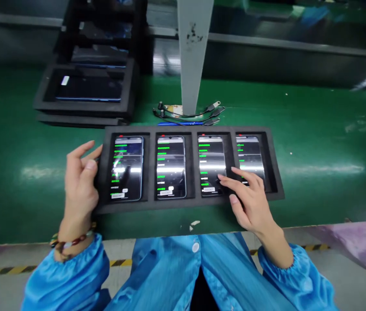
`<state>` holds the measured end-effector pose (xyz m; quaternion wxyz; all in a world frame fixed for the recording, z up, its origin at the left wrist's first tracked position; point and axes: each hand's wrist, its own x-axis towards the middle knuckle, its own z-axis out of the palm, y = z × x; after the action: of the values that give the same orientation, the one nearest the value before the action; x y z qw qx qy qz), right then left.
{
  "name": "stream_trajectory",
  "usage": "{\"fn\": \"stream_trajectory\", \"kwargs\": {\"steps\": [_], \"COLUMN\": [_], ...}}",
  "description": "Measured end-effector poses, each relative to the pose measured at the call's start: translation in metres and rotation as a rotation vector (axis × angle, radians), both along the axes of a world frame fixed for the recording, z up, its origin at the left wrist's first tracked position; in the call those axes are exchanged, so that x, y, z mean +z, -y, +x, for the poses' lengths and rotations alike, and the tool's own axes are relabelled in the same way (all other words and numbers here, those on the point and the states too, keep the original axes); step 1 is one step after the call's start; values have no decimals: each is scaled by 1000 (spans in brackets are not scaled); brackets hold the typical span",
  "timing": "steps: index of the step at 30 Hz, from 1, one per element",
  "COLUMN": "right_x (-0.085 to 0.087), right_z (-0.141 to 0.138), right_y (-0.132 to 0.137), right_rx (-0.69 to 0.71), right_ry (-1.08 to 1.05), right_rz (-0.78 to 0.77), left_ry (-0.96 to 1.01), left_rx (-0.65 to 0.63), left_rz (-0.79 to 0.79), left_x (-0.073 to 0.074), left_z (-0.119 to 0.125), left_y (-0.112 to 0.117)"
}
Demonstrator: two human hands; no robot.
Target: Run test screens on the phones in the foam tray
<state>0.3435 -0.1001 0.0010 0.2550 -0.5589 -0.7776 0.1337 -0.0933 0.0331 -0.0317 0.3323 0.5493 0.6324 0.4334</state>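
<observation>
A black foam tray (152, 168) lies in front of me on the green bench, with several smartphones set upright-wise in a row of slots. Their lit screens show green and white lines of text on black. My left hand (81, 179) grips the tray's left end, thumb on top and fingers at the edge. My right hand (252, 198) is over the right part of the tray, fingers apart and holding nothing. Its index fingertip is at the lower right of the third phone (211, 160). That hand partly covers the rightmost phone (249, 155); the leftmost phone (127, 164) is nearest my left hand.
A stack of black foam trays (43, 93) with dark-screened phones stands at the back left. Short black cables (189, 116) and a blue strip lie by the foot of a grey post (193, 56) behind the tray. White scraps (195, 223) lie near the bench's front edge.
</observation>
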Motion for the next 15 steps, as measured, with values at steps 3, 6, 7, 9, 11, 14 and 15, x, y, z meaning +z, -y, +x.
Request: {"fn": "stream_trajectory", "kwargs": {"steps": [3,6,7,9,11,14,15], "right_x": [3,6,7,8,9,10,11], "right_z": [-16,-45,-56,-73,-78,-60,-49], "right_y": [-8,-20,-24,-31,-35,-35,-34], "right_rx": [33,157,199,253,257,132,50], "right_ry": [-9,-31,-34,-34,-39,-122,-151], "right_rz": [-9,-25,-35,-61,-78,-28,-2], "left_ry": [-8,16,22,21,-2,-66,-86], "left_rx": [-33,-122,-155,-211,-282,-416,-445], "left_rz": [-17,-18,-18,-20,-32,-38,-34], "left_x": [0,1,1,2,4,4,4], "left_z": [-5,-9,-10,-14,-18,-23,-25], "left_y": [5,7,7,8,10,13,14]}}
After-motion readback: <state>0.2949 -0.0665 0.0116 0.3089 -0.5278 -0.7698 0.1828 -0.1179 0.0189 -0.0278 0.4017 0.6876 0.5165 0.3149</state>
